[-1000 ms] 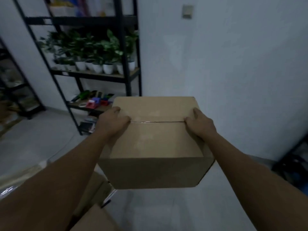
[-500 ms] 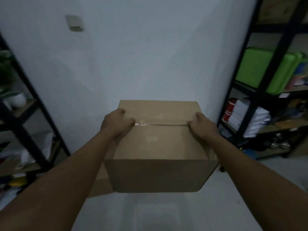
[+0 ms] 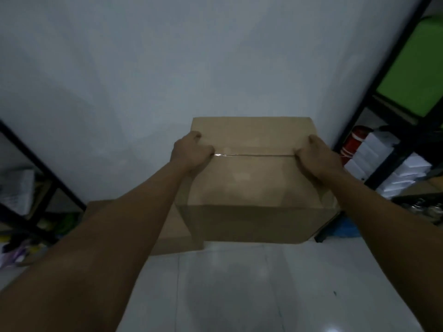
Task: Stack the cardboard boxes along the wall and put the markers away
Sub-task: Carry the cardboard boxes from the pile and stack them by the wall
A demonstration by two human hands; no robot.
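White wall (image 3: 167,56) ahead | both hands grip cardboard box (image 3: 254,183) top edges

I can read no text, label, brand or number here: the cardboard box (image 3: 254,178) shows a plain taped top, the white boxes (image 3: 383,164) on the right-hand shelf are too dim and blurred, and the wall (image 3: 191,56) is blank.

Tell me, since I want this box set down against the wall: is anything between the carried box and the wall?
Nothing visible blocks it. The carried box, held by the left hand and right hand, faces bare wall. Another box sits low to its left, a black shelf to its right.
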